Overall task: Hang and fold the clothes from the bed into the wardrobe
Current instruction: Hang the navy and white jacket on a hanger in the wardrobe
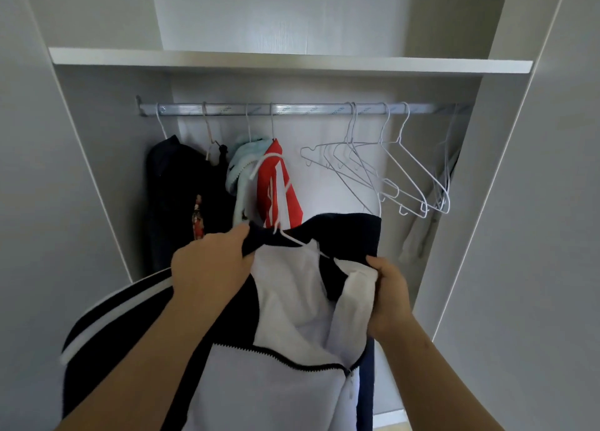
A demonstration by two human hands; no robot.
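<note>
1. Navy-and-white zip jacket (292, 304) held up in front of the open wardrobe (480, 177), below the rail (292, 109), white lining turned toward the camera, black zipper teeth across its lower part.
2. Left hand (207, 262) clamped on the navy collar at the jacket's upper left, fingers curled over the fabric edge.
3. Right hand (389, 297) pinching a bunched fold of white lining at the jacket's right front edge, thumb and fingers closed on it.
4. White wire hanger (293, 239) partly inside the jacket's neck opening, between the two hands; hook end rising above the collar, in front of the red-and-white garment (279, 190).
5. On the rail's left part, left to right: dark garment (175, 184), light-blue garment (243, 158), then the red-and-white garment, all on hangers and close together.
6. On the rail's right part: cluster of empty white wire hangers (389, 171), tilted and overlapping; pale grey garment (418, 232) hanging at the far right, beside the wardrobe's side wall.
7. Above the rail: white shelf (292, 62) spanning the wardrobe.
8. Small grey print repeated along the rail, too small to read.
</note>
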